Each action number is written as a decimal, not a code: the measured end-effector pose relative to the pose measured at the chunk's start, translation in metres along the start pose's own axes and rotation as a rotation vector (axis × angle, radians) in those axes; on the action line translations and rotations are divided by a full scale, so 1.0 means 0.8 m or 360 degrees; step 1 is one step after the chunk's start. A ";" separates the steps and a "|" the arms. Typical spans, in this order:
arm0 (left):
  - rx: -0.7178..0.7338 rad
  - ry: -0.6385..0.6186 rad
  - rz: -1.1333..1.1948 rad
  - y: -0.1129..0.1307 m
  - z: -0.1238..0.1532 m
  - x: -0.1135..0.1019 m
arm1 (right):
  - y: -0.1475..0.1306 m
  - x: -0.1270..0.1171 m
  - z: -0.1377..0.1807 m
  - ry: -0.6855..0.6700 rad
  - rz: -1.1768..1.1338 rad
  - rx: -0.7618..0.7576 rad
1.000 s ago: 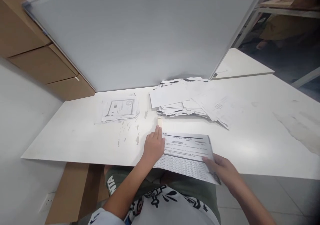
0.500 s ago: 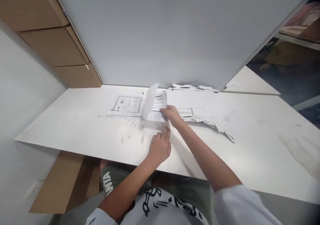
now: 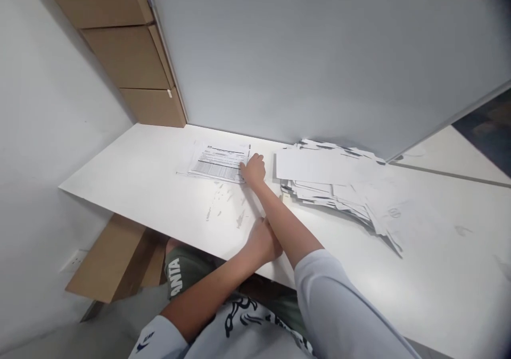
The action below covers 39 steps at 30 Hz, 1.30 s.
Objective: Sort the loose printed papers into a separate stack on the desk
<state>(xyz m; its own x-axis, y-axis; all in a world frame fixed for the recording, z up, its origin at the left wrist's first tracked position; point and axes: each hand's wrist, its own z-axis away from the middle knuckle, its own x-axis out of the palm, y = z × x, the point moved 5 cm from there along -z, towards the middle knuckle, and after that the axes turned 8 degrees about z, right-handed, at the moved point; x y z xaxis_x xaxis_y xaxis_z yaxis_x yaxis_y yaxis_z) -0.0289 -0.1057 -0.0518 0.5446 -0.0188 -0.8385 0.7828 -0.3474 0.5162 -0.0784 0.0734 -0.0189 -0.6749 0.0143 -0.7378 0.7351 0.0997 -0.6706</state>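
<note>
My right hand is at the right edge of a printed sheet with a table of text on it. The thumb lies on the sheet's edge and the other fingers are curled. That sheet tops a small pile of papers on the white table, to the left. Nearer to me, my left hand rests closed by the table's front edge, partly covered by my right forearm; nothing shows in it. On the right lies a larger, untidy stack of papers, with a blank white sheet on top.
Cardboard boxes are stacked at the back left, beside a grey upright panel. Another cardboard box stands below the white table. Grey marks spot the tabletop in front of the small pile.
The printed sheet that was half turned over in my right hand now lies flat on the left pile. My left hand has drawn back and its fingers have curled. The view has shifted rightward.
</note>
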 end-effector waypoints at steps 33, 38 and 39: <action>0.0256 0.0103 -0.0303 -0.012 -0.202 -0.055 | 0.358 -0.279 0.286 0.0961 0.0856 0.0442; 0.0213 0.0483 -0.0166 0.028 -0.164 -0.103 | 0.357 -0.282 0.284 0.1021 0.0777 0.0457; 0.0185 0.0628 -0.0038 0.039 -0.148 -0.115 | 0.358 -0.283 0.283 0.1026 0.0753 0.0464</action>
<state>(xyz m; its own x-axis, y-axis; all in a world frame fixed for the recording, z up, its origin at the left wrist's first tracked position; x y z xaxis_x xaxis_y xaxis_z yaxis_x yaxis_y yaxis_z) -0.0188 -0.0037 0.0621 0.6182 0.3439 -0.7068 0.7697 -0.4472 0.4556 0.2990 -0.1267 -0.0617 -0.1318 0.5629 -0.8159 0.8764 -0.3184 -0.3613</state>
